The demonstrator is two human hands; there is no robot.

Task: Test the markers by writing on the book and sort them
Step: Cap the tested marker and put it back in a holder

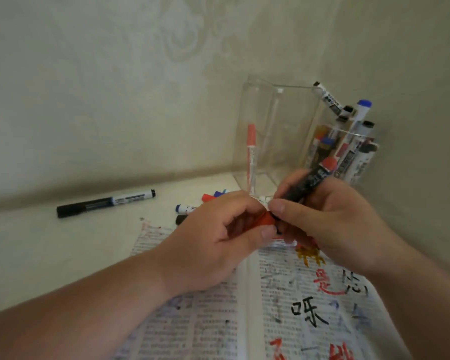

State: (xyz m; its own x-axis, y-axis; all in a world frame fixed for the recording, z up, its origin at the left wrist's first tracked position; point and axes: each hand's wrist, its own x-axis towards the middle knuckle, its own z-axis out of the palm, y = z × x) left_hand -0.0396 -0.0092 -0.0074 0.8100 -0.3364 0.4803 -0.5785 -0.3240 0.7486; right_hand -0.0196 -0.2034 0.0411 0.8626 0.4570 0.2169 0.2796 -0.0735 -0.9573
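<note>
Above the top edge of the open book [296,294], both hands met. The left hand [218,237] had its fingers [240,206] curled round a red cap [257,220]. The right hand [330,224] gripped a dark-barrelled marker [309,181], its nib end at the cap. Beyond the book stood a tall clear box [278,131] holding one red marker [251,152]. Right of the box, a clear holder [348,152] was packed with markers. Left of the book, a black marker [104,203] lay on the desk [50,250]. Loose markers [187,207] lay just past the book's top edge.
</note>
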